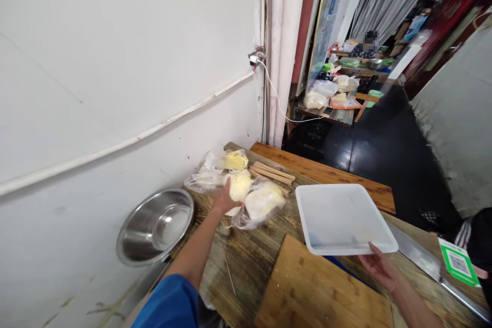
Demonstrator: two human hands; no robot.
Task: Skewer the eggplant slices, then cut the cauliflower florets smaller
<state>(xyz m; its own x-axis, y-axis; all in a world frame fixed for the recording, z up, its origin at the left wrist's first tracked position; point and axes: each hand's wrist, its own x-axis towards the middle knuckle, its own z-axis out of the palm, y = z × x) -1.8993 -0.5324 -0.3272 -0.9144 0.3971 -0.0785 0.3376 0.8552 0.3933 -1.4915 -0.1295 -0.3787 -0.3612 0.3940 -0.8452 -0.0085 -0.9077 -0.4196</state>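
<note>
My left hand reaches to the clear plastic bags, its thumb and a finger spread apart against the middle bag. This bag holds something pale yellow; I cannot make out what. Next to it lies another bag with pale contents, and behind it a bag with a yellow netted-looking piece. My right hand is closed on the near right edge of a translucent white plastic tray, held tilted above the table. The thumb lies over the rim, with the other fingers partly hidden beneath.
A steel basin stands at the left by the wall. Wooden sticks lie behind the bags. A cutting board is in front, a large knife and a green QR card at right. A person sits far back.
</note>
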